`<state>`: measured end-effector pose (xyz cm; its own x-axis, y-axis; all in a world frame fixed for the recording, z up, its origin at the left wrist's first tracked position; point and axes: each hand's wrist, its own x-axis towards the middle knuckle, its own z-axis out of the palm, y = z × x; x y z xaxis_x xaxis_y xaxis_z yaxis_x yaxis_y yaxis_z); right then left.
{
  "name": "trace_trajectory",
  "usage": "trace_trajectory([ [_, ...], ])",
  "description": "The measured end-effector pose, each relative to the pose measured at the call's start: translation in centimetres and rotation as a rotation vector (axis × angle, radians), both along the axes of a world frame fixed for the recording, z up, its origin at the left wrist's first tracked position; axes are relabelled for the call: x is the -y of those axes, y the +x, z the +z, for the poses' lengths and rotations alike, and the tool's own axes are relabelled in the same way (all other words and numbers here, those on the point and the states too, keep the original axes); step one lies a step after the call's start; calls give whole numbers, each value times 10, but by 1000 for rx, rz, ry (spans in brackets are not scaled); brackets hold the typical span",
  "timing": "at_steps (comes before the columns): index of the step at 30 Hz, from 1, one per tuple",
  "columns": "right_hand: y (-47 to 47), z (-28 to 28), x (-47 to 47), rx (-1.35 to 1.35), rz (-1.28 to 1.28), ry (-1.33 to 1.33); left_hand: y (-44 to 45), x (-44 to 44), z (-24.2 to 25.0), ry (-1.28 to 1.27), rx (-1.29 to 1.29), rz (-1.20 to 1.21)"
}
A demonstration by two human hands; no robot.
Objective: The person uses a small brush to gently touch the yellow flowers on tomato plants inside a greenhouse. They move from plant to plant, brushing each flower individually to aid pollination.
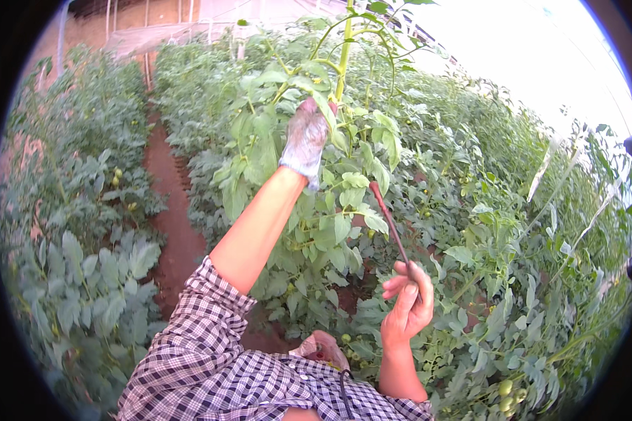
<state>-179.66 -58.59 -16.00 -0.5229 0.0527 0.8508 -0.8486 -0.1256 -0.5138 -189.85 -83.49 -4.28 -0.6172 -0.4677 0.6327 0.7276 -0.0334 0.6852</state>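
Note:
My left hand (306, 138), in a stained white glove, is raised among the leaves of a tall tomato plant (342, 68). Its fingers close on the plant beside the thick pale-green stem; a leaf hides part of them. Small yellow flowers show near this hand. My bare right hand (408, 305) is lower and to the right, pinching a thin dark stick (391, 223) between thumb and fingers. The stick's reddish, thicker end points up toward the leaves, apart from the gloved hand.
Tomato rows stand on both sides, with a bare soil path (171, 221) at the left. Green tomatoes (505, 396) hang at the lower right. A pale, translucent bag or container (322, 350) is at my waist. White strips (541, 168) hang at the right.

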Motion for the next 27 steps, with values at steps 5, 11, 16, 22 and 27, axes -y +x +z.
trace_trajectory([
  [5,-32,35,39,48,-34,-113,-44,21,44,207,79,-180],
  [11,-59,70,75,105,79,-281,-87,71,35,-136,60,-148],
  [16,-74,81,94,88,117,-240,-78,73,17,-162,-120,-404],
  [22,-86,74,121,77,97,-114,-71,73,12,-159,-145,-390],
  [27,-82,69,120,44,10,-131,-64,71,10,-210,-113,-321],
])
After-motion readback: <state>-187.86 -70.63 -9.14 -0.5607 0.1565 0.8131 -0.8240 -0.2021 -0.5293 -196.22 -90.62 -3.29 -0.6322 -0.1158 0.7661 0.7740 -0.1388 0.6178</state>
